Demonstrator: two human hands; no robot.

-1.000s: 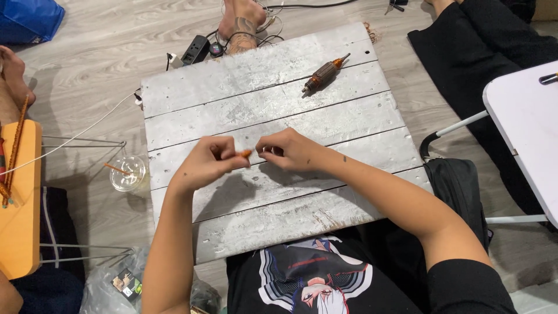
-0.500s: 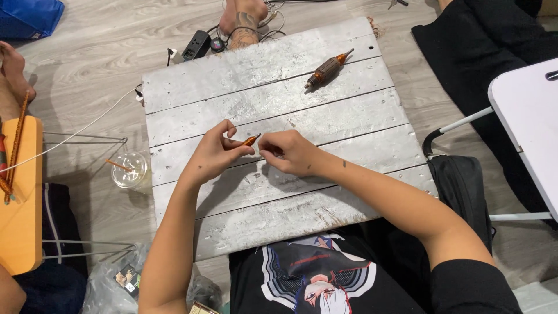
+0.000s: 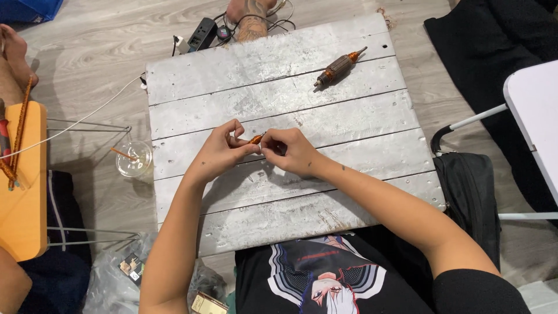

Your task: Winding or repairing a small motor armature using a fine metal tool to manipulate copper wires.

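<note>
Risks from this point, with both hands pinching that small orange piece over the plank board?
1. The small orange piece is held only by fingertips of the left hand and right hand; a slip might drop it into a gap in the grey wooden plank board.
2. The brown cylindrical motor rotor lies loose near the far edge and may roll off.

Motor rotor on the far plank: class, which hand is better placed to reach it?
Probably the right hand: the rotor lies far right on the board, farther from the left hand. Both pinch a small orange piece.
</note>
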